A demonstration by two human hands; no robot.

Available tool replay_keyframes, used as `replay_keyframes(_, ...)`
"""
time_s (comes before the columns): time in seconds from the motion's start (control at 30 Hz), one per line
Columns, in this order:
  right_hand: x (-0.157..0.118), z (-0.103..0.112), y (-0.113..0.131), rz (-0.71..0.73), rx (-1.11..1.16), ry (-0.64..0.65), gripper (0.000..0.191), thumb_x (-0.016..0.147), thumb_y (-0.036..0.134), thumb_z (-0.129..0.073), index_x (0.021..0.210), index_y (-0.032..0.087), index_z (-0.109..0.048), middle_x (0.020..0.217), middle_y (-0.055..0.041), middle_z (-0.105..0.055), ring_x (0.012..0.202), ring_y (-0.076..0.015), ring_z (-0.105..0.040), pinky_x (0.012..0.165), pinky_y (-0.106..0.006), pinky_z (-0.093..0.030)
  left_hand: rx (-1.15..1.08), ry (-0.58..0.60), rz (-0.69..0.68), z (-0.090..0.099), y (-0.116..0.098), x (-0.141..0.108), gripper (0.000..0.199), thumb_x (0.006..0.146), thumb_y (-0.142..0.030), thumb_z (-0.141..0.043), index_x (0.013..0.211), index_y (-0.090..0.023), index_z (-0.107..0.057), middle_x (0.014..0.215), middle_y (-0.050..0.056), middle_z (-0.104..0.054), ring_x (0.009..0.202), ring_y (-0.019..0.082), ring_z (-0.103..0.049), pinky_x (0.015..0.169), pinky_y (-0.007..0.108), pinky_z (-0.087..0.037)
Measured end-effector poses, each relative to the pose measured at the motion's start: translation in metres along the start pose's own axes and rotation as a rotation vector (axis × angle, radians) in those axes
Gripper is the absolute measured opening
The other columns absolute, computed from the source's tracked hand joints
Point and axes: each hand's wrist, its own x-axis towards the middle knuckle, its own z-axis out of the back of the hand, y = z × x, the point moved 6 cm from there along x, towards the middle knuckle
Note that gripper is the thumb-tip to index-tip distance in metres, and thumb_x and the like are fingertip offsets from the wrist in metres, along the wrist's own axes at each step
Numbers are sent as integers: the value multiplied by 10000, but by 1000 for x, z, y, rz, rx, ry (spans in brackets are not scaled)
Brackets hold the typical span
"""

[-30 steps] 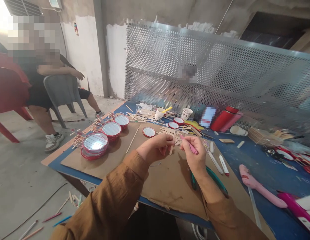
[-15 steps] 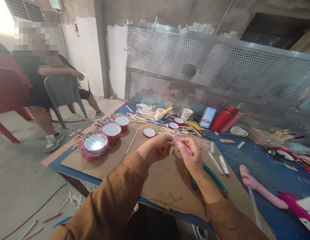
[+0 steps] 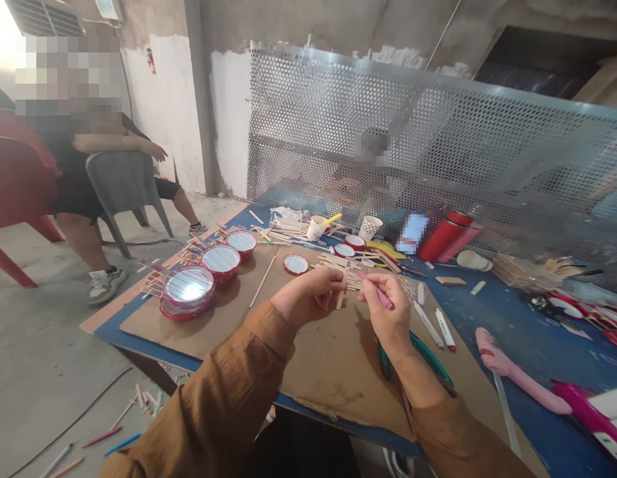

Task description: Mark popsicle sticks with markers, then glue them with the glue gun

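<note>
My left hand (image 3: 322, 287) pinches a flat wooden craft stick (image 3: 340, 300), held nearly upright above the cardboard sheet (image 3: 333, 358). In my right hand (image 3: 389, 307) is a pink marker (image 3: 379, 292), its tip pointing toward the stick and a small gap away from it. Green-handled pliers (image 3: 430, 358) lie under my right wrist, partly hidden by it. Beyond my hands is a small red-rimmed round disc (image 3: 295, 264). Several loose craft sticks (image 3: 338, 265) lie in a pile just behind my fingers.
Red-rimmed drum-like pieces (image 3: 188, 287) with sticks line the left side. Paper cups (image 3: 371, 228), a red bottle (image 3: 445, 236) and a phone (image 3: 412, 234) stand at the back. White markers (image 3: 445, 330) and a pink glue gun (image 3: 517, 378) lie right. A person sits by a grey chair (image 3: 122, 192).
My right hand has drawn the pink marker slightly right, away from the craft stick. My left hand keeps the stick in nearly the same place.
</note>
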Motion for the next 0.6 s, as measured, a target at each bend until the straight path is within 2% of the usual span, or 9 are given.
replay_keyframes(0.23,-3,-7,8,95,-50,95,226,900,426,-583,958,219,-654,766,-26,-708,662,-179,-689,662,-304,-564,-59,-30,12,0,3,0,336,936,-346,-564,665,-157,-501,527,-17,-548,394,53,-447,430,161,-335)
replay_keyframes(0.5,-3,-11,1,112,-68,113,228,913,428,-573,990,229,-653,813,-33,-722,703,-188,-702,667,-308,-567,-44,-41,7,0,5,2,338,951,-316,-531,652,-161,-503,503,-20,-539,372,60,-444,401,165,-317)
replay_keyframes(0.6,-3,-13,-3,104,-65,127,237,915,429,-574,1004,224,-653,812,-36,-722,701,-188,-700,675,-313,-569,-11,-5,14,1,3,3,324,956,-283,-505,658,-157,-519,496,-19,-541,369,69,-462,406,169,-339)
